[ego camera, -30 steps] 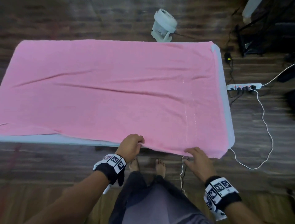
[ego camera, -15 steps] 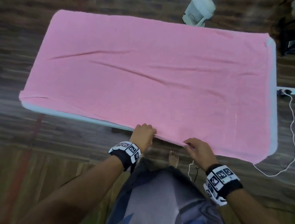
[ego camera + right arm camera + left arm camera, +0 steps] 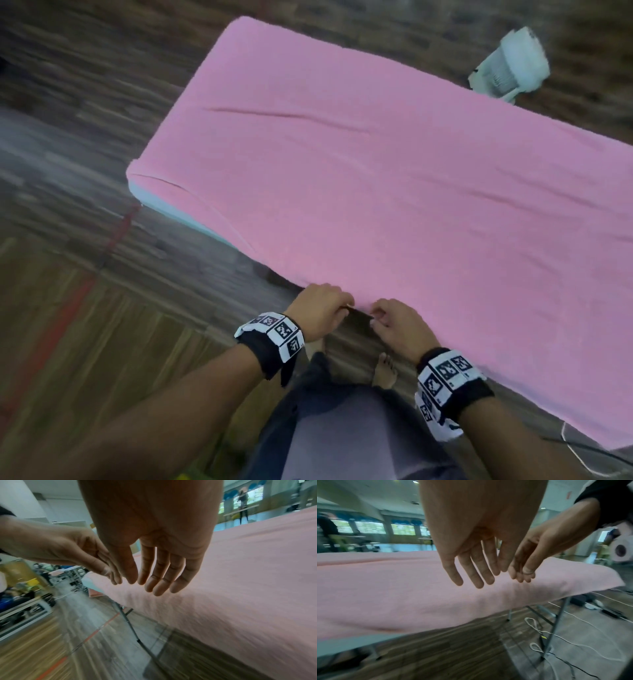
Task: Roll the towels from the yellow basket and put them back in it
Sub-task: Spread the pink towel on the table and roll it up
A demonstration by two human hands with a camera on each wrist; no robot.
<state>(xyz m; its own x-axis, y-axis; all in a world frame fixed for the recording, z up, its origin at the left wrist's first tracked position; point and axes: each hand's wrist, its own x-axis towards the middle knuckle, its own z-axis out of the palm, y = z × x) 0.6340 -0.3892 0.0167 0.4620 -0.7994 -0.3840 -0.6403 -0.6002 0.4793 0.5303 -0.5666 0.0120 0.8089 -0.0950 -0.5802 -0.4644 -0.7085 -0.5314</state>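
The right hand point(image 3: 399, 325) has closed in beside the left hand point(image 3: 320, 313), both open-fingered at the pink towel's point(image 3: 394, 178) near edge.

I counted one towel point(image 3: 394, 192) spread on one tabletop point(image 3: 164, 205), and one fan point(image 3: 510, 65) on the floor beyond it. Two hands were in view, the left hand point(image 3: 320, 313) and the right hand point(image 3: 399, 325), each above one tagged wristband, two in all. One bare foot point(image 3: 385, 371) showed below them.
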